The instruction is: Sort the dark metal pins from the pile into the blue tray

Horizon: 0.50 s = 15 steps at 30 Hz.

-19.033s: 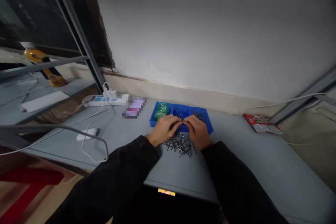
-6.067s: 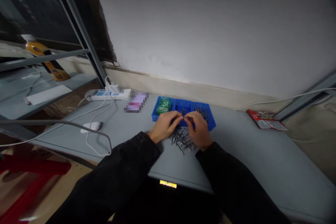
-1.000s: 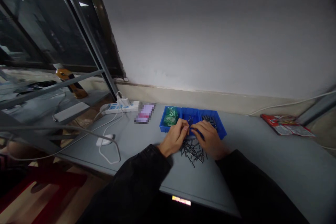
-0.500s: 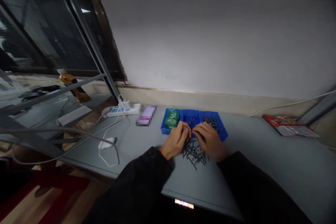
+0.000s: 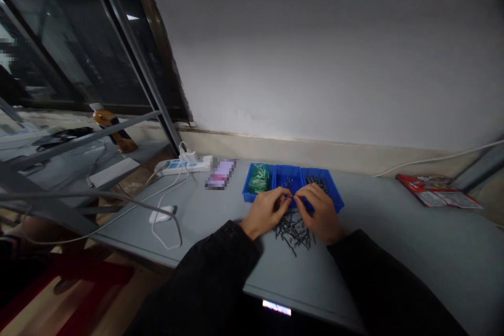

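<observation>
My left hand [image 5: 266,212] and my right hand [image 5: 318,212] meet fingertip to fingertip over the front of the blue bins. Each is closed in a pinch, and whatever lies between the fingers is too small to name. Below them a pile of dark, thin screw-like pieces [image 5: 293,232] is spread on the table. The left blue bin [image 5: 247,195] holds green-looking small packets [image 5: 259,177]. A few small shiny pieces [image 5: 289,181] lie in the middle bin [image 5: 284,170]. Dark cylindrical pieces [image 5: 316,182] fill part of the right bin [image 5: 336,197], partly behind my right hand.
Left of the bins lie a phone [image 5: 221,174], a white power strip [image 5: 185,165] and a white charger [image 5: 162,214] with loose cables. A red packet [image 5: 437,191] rests at the far right of the grey table [image 5: 374,252]. A metal frame [image 5: 129,58] stands at left.
My pinched fingertips have shifted slightly right and stay close together over the bins. The whole view has moved a little. The pile and bins look the same.
</observation>
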### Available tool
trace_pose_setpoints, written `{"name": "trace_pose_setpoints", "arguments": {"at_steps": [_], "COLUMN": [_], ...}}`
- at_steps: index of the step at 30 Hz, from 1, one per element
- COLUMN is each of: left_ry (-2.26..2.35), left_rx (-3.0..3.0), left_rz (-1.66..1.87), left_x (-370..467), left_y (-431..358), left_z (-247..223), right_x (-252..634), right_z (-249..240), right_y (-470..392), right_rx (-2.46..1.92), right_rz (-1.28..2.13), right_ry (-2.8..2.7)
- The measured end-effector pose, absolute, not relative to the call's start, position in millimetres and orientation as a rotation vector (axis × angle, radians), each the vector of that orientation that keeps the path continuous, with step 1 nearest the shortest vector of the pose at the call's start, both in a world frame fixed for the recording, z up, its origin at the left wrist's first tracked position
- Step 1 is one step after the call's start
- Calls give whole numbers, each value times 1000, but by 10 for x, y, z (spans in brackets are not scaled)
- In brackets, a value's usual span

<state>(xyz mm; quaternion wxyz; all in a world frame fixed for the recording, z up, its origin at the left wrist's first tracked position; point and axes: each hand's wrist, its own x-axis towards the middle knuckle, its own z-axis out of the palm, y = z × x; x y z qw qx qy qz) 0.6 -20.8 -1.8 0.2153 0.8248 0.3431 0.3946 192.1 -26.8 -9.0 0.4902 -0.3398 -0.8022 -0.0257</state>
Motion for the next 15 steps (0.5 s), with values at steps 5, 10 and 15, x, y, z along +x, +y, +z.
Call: {"name": "trace_pose_setpoints", "arguments": {"at_steps": [5, 10, 15], "left_ry": [951, 911, 905], "left_rx": [2326, 2299, 2244], "left_rz": [1112, 1155, 1190], "left_x": [5, 13, 26], "left_y": [-195, -196, -218], "left_z": [-25, -31, -24], "right_x": [1895, 1901, 1923], "right_z": [-94, -81, -117], "right_y": [-298, -309, -272], "right_rx": [-819, -853, -891], "right_rz": [-54, -25, -45], "right_ry": [-1955, -1962, -2014]}}
